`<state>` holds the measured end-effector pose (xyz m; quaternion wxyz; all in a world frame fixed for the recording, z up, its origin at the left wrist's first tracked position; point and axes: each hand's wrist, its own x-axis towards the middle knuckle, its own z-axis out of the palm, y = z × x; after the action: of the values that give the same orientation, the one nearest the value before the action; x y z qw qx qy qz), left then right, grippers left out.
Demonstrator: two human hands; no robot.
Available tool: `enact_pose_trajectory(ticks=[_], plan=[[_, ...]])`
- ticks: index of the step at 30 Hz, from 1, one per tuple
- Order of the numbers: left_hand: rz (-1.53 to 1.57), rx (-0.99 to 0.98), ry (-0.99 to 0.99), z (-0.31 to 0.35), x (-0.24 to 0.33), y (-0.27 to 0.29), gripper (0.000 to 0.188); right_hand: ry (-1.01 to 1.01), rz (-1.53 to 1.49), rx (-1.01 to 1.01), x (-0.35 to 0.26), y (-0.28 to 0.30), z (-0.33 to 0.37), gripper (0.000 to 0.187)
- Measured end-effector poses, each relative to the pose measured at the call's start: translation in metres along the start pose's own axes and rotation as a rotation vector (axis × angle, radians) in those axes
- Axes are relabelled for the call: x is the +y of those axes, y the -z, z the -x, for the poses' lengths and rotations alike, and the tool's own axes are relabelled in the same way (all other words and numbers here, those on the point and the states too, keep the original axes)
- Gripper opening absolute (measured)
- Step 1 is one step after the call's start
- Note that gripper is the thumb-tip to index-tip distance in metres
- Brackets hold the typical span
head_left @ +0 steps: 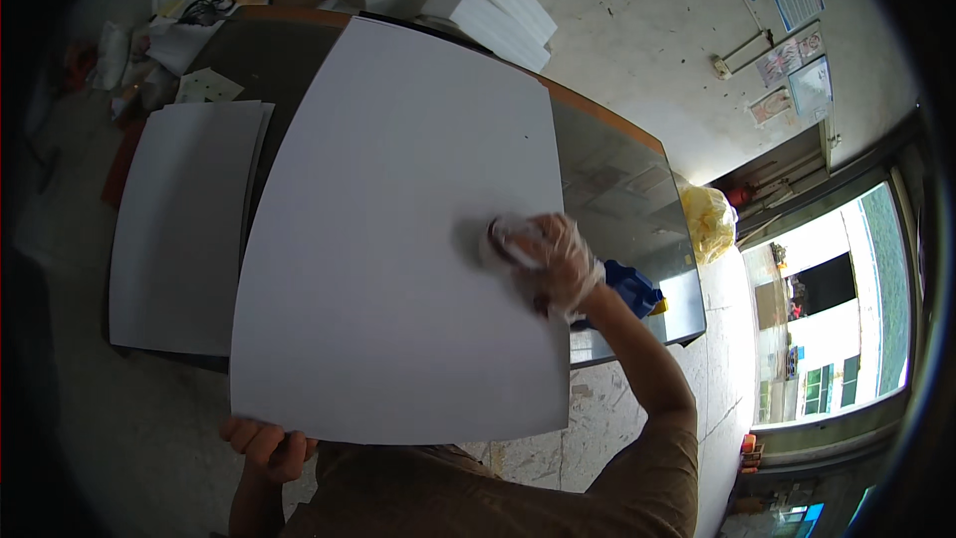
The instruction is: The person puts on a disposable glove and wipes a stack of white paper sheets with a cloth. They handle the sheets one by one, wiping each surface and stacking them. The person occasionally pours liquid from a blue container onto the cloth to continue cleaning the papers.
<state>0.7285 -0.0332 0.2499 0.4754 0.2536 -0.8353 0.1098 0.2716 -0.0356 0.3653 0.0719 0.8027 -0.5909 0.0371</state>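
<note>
A large white sheet (398, 189) covers the middle of the table and reaches past its near edge toward my body. My left hand (267, 446), bare, is closed on the sheet's near left corner. On the right half of the sheet, my right hand (566, 261) wears a clear, thin plastic glove. Its fingers are closed around a whitish wad with dark red-brown edges (510, 239), pressed to the sheet's surface; the glove and blur hide its exact kind. Just right of that wrist is a blue plastic container (629, 287) with a yellow part.
More white sheets (184, 229) lie stacked on the left. White foam blocks (488, 5) stand beyond the far edge. The dark glossy tabletop (612, 154) shows at right, with a yellow bag (707, 219) past its edge. Bags and boxes (184, 25) clutter the far left.
</note>
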Motion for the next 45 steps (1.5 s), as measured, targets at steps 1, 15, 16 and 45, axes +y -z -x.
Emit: enact_pose_trajectory(ticks=[1,15,16,45], plan=[[0.005,-0.015,0.018,-0.002,0.003,0.002,0.012,-0.073,0.126,-0.015,0.057,-0.016,-0.024,0.048],[-0.057,-0.094,0.116,0.005,0.008,0.017,0.013,-0.379,-0.148,0.287,0.191,-0.061,-0.147,0.045],[-0.057,-0.1,0.106,0.006,0.007,0.017,0.014,-0.489,-0.165,0.135,0.154,-0.045,-0.128,0.046],[0.359,-0.138,0.774,-0.046,0.032,0.069,0.042,-0.663,-1.154,1.099,-0.151,-0.02,0.137,0.059]])
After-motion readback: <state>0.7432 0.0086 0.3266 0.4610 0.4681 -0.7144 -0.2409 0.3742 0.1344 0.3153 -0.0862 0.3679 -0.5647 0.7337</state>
